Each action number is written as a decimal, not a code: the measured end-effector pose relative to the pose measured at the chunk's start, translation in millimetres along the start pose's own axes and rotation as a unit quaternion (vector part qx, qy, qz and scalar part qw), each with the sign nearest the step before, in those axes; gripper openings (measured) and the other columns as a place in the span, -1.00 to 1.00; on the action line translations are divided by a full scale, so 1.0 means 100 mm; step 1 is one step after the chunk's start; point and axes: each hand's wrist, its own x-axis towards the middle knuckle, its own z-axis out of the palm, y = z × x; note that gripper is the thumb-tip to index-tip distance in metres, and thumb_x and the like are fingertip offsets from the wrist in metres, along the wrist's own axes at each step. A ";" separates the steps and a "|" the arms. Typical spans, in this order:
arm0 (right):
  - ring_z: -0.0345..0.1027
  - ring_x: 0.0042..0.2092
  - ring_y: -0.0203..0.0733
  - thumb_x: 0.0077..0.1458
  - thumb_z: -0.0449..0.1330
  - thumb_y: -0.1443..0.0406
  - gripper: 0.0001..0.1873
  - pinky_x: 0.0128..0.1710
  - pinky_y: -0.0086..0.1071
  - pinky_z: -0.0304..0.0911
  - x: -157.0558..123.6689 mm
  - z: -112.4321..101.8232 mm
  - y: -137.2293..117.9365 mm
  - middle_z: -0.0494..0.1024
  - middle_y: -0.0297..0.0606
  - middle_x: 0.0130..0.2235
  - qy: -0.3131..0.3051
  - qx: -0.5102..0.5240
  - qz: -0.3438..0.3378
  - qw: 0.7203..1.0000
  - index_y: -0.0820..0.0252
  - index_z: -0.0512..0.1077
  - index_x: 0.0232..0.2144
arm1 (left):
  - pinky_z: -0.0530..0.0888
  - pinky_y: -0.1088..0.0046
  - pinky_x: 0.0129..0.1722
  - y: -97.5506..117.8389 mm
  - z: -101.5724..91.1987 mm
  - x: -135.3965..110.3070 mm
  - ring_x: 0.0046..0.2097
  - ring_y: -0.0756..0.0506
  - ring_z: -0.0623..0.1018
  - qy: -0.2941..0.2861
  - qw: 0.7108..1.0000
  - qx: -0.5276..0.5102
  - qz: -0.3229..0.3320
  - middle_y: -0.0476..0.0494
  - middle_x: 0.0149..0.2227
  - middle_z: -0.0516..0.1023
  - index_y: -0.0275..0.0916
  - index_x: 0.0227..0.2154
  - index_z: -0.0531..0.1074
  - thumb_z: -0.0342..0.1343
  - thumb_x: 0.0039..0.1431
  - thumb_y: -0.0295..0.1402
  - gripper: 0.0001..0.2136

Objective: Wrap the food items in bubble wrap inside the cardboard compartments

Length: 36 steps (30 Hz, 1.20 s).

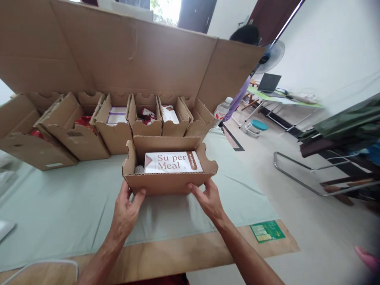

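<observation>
An open cardboard box (169, 183) sits on the pale green cloth (74, 206) in front of me. Inside it lies a white "Su-per Meal" packet (173, 162) with a small white item beside it at the left. My left hand (127, 211) grips the box's near left corner, thumb against the front wall. My right hand (208, 198) holds the near right corner, fingers curled on the front wall.
Behind stands a row of several open cardboard boxes (115, 136) holding red and white packets, backed by a large cardboard flap (133, 55). A green card (267, 231) lies at the table's right edge. To the right are a stool, a fan, a laptop desk and metal frames.
</observation>
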 end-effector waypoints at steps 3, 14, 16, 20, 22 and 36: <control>0.50 -0.07 0.05 0.08 0.33 0.01 -0.51 -0.07 -0.14 0.41 -0.12 0.11 -0.21 0.64 -0.10 -0.07 -0.008 -0.008 0.001 1.000 0.17 0.50 -0.03 | 0.42 0.34 0.13 0.09 -0.25 -0.13 0.11 -0.15 0.52 0.036 0.999 0.013 0.014 -0.15 0.09 0.58 -0.16 0.17 0.40 0.26 0.20 -0.06 -0.47; 0.38 -0.30 -0.14 0.07 0.36 0.00 -0.61 -0.32 -0.28 0.30 0.33 -0.06 -0.85 0.56 -0.28 -0.32 0.074 0.006 -0.088 0.993 0.16 0.48 -0.24 | 0.46 0.32 0.15 0.89 -0.08 0.34 0.11 -0.15 0.54 0.036 0.975 -0.039 0.215 -0.15 0.08 0.57 -0.17 0.13 0.38 0.28 0.20 -0.16 -0.52; 0.42 -0.26 -0.09 0.08 0.37 0.01 -0.63 -0.29 -0.26 0.33 0.10 -0.20 -0.78 0.60 -0.24 -0.29 0.101 -0.026 -0.074 0.992 0.16 0.50 -0.23 | 0.44 0.32 0.16 0.81 -0.03 0.15 0.15 -0.16 0.53 -0.004 0.984 -0.032 0.173 -0.17 0.13 0.54 -0.15 0.19 0.36 0.23 0.26 -0.16 -0.52; 0.48 -0.19 -0.04 0.11 0.35 0.05 -0.63 -0.20 -0.23 0.39 -0.18 -0.10 -0.73 0.65 -0.20 -0.19 0.056 -0.031 -0.065 0.996 0.14 0.52 -0.13 | 0.47 0.38 0.08 0.58 -0.27 -0.17 0.09 -0.14 0.55 0.036 0.994 -0.005 0.104 -0.13 0.06 0.59 -0.16 0.12 0.43 0.23 0.27 -0.15 -0.59; 0.49 -0.15 -0.03 0.12 0.34 0.06 -0.61 -0.16 -0.22 0.40 -0.13 0.10 -0.78 0.65 -0.19 -0.14 0.007 -0.008 -0.075 0.997 0.13 0.51 -0.08 | 0.48 0.43 0.01 0.53 -0.47 -0.17 0.00 -0.11 0.56 0.093 0.989 0.016 0.118 -0.08 -0.03 0.61 -0.15 0.04 0.48 0.27 0.24 -0.15 -0.63; 0.52 -0.07 0.07 0.06 0.35 0.00 -0.53 -0.07 -0.12 0.42 -0.33 -0.44 -0.18 0.67 -0.15 -0.12 0.100 -0.038 -0.009 0.994 0.15 0.53 -0.08 | 0.39 0.26 0.25 0.18 0.29 -0.30 0.26 -0.19 0.45 -0.050 0.997 -0.039 0.052 -0.24 0.23 0.46 -0.16 0.25 0.26 0.19 0.28 -0.14 -0.46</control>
